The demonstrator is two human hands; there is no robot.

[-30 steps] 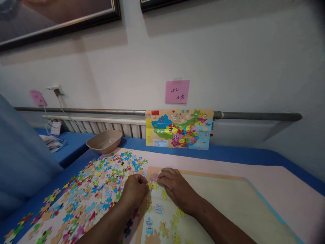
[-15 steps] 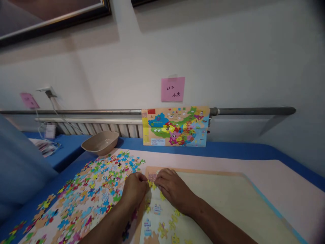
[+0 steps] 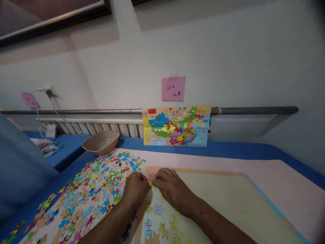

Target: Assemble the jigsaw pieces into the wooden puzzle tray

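My left hand (image 3: 135, 187) is closed at the left edge of the puzzle tray (image 3: 213, 172), its fingertips pinched at a yellow jigsaw piece (image 3: 152, 185) near the upper left corner. From the other side, the bent fingers of my right hand (image 3: 175, 191) meet the same piece; the fingertips are partly hidden. Just above lies a pink printed patch (image 3: 152, 177) on the tray's corner. Below my hands, loose yellow jigsaw pieces (image 3: 164, 230) and pale blue pieces with writing (image 3: 157, 209) rest on the tray's bare board.
Many loose, multicoloured puzzle pieces (image 3: 96, 189) spread over the table's left side. Behind them stands a beige plastic bowl (image 3: 101, 142). A printed map sheet (image 3: 176, 127) hangs from the wall pipe (image 3: 254, 110), below a pink note (image 3: 173, 88). A blue curtain (image 3: 20, 169) hangs at far left.
My right fingertips have shifted slightly left, closer to my left hand, at the yellow jigsaw piece. My left hand stays almost in place.
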